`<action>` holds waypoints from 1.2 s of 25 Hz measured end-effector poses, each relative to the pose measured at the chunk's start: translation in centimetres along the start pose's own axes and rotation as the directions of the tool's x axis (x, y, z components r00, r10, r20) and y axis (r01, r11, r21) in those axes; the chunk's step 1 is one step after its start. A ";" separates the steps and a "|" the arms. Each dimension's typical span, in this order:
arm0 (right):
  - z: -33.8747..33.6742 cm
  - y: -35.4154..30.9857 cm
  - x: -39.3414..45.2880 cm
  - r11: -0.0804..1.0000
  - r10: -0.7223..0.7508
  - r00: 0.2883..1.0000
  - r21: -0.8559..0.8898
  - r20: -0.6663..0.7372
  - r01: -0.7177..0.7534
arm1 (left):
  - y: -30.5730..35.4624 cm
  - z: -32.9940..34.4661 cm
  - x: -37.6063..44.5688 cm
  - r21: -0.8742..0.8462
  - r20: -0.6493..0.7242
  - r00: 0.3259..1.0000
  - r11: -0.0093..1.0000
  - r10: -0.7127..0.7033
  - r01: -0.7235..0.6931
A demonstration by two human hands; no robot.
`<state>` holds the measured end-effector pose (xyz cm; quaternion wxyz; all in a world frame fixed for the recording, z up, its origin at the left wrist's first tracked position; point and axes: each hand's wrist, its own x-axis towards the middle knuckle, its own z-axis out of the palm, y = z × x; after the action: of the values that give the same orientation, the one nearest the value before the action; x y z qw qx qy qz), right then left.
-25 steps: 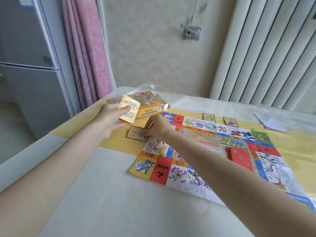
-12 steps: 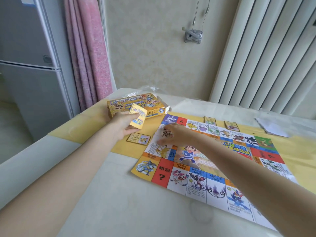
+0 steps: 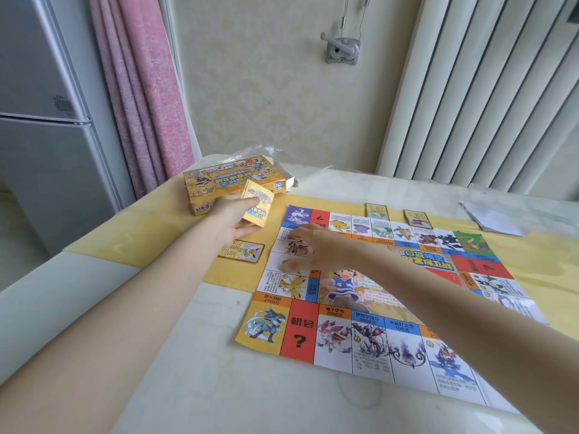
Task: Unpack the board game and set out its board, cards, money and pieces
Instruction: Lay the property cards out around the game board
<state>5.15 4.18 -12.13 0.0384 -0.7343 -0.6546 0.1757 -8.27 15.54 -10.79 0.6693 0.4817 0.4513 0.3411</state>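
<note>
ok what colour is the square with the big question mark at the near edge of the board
Red, with a black question mark; the head view shows it on the board.

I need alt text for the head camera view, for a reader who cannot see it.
A person's left hand holds a yellow deck of cards while the right hand reaches over the left edge of an unfolded game board on a table. A single card lies beside the board, two more cards beyond it, near the yellow game box.
</note>
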 end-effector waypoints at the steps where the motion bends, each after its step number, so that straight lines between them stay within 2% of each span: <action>1: 0.0 -0.2 0.0 1.000 -0.004 1.000 -0.005 0.007 0.004 | -0.3 -0.1 -0.5 -0.012 0.012 1.000 1.000 -0.019 0.019; 7: 0.1 -0.7 0.2 0.998 0.046 0.999 -0.049 -0.025 -0.047 | -2.3 -1.3 -3.1 -0.091 -0.015 0.999 0.995 -0.040 0.039; 10: -0.1 -0.9 0.1 0.996 0.066 0.998 -0.054 -0.011 -0.067 | -2.4 -1.1 -4.0 -0.052 0.013 0.997 0.996 -0.071 0.072; 14: -0.7 -1.2 -0.3 0.996 0.053 0.985 0.075 -0.161 -0.041 | -2.1 -0.8 -4.5 -0.027 0.032 0.996 0.996 -0.079 0.080; 19: -1.3 -0.3 -1.8 0.990 0.116 0.983 0.098 -0.140 -0.103 | -1.8 -0.4 -4.4 -0.009 0.036 0.997 0.998 -0.063 0.063; 22: -1.6 -0.1 -2.1 0.963 0.158 0.961 0.251 -0.228 -0.099 | -1.5 -0.3 -4.5 -0.023 0.069 0.997 0.999 -0.027 0.029; 23: -1.9 -0.1 -2.2 0.912 0.173 0.946 0.407 -0.273 -0.049 | -1.5 -0.1 -4.7 -0.018 0.107 0.994 1.000 -0.013 0.015; 25: -2.6 -0.5 -2.8 0.695 0.183 0.940 0.714 -0.287 0.083 | -1.4 0.4 -5.4 -0.002 0.211 0.977 1.000 0.010 -0.010; 26: -2.9 -0.7 -3.2 0.616 0.174 0.948 0.780 -0.267 0.107 | -1.5 0.9 -5.8 -0.011 0.252 0.968 1.000 0.012 -0.010; 30: -3.2 -0.5 -4.8 0.591 0.181 0.956 0.802 -0.232 0.083 | -1.8 2.7 -7.2 -0.087 0.347 0.938 0.995 -0.006 0.038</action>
<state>5.26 0.17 -7.99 0.4559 -0.6726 -0.4707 0.3438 -8.33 7.64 -10.16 0.7636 0.4975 0.3156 0.2641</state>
